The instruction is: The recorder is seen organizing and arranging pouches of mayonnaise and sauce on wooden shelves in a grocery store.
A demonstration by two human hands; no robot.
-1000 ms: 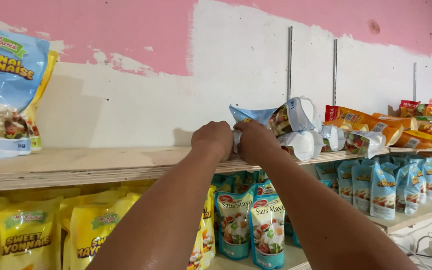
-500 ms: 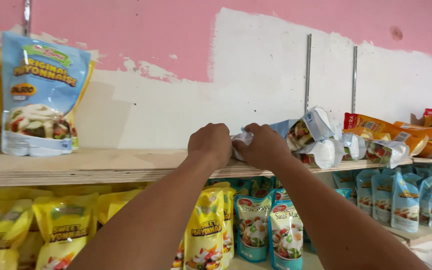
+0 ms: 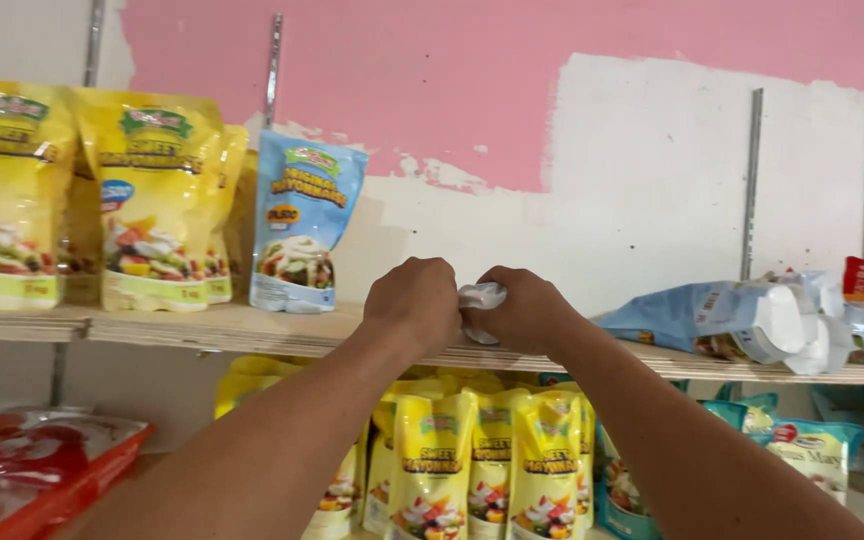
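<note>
**While both hands close on a pouch at the shelf edge**

Where the wooden shelf (image 3: 252,330) runs bare between the standing stock and the fallen stock, the left hand (image 3: 414,300) and right hand (image 3: 524,308) meet, fingers curled shut around a small pale pouch (image 3: 480,297) just above the board's front edge. Only its crumpled top shows between the knuckles. A blue pouch (image 3: 304,222) stands upright to the left beside yellow pouches (image 3: 157,200); toppled blue pouches (image 3: 722,318) lie to the right. I judge the pouch is being positioned; standing it up would call for a flat base and a gentle release.
</note>
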